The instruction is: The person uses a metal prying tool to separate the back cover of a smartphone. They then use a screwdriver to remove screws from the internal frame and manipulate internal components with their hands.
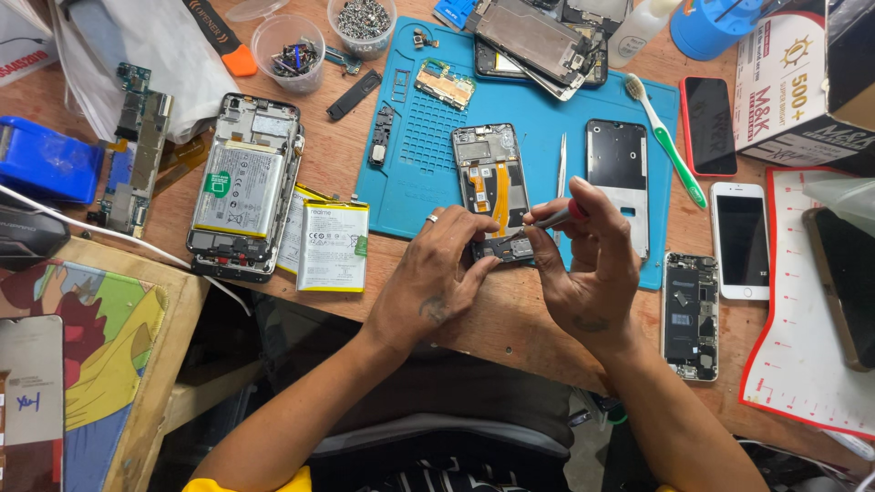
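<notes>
The left hand [436, 273] and right hand [583, 260] hide the bottom end of the opened phone [492, 187]. The screwdriver [558, 217] tip is hidden behind fingers. The cardboard box [802, 77] at the table's far right corner is cut off.

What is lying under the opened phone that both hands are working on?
Under the opened phone lies a blue work mat on the wooden table. The left hand and right hand cover its lower end.

Two loose batteries [333, 246] lie left of the fingers. Two clear screw cups [362, 25] stand above. One toothbrush [665, 141] lies right.
</notes>
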